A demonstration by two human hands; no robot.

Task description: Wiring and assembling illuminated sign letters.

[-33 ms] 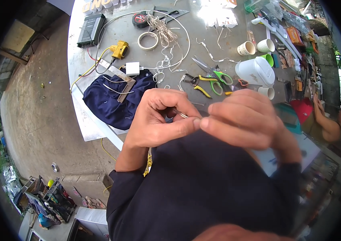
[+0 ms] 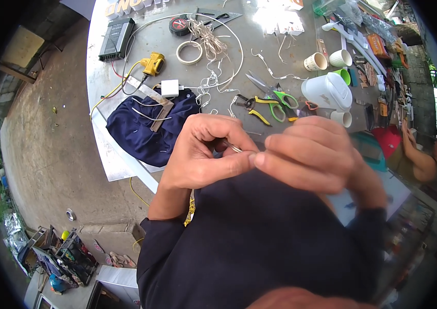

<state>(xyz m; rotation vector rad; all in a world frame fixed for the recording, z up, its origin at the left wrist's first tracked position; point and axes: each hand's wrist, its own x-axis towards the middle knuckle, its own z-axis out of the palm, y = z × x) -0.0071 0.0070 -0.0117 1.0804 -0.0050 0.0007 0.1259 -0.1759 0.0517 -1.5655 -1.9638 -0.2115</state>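
Observation:
My left hand (image 2: pixel 213 149) is closed, with a thin pale wire (image 2: pixel 235 148) pinched between thumb and forefinger. Fingertip to fingertip with it, my right hand (image 2: pixel 308 154) is closed too, its thumb and forefinger pressed together at the wire's end. Whatever lies between the right fingertips is hidden. Just beyond the hands are wire cutters with yellow-and-black handles (image 2: pixel 257 109) and green-handled scissors (image 2: pixel 283 105). A dark blue cloth (image 2: pixel 131 131) lies by my left hand, bearing a small metal strip (image 2: pixel 163 116) and loose wire pieces.
On the grey table (image 2: pixel 259 46) are a tape roll (image 2: pixel 189 52), tape measure (image 2: pixel 179 26), bundled cord (image 2: pixel 208 40), black power unit (image 2: pixel 117 39), yellow connector (image 2: pixel 153 64) and white adapter (image 2: pixel 170 88). A white tub (image 2: pixel 326 92) and paper cups (image 2: pixel 315 62) stand right. Another person (image 2: pixel 427 157) sits far right.
My right hand has shifted very slightly toward my left hand. The left hand and the things on the table look unmoved.

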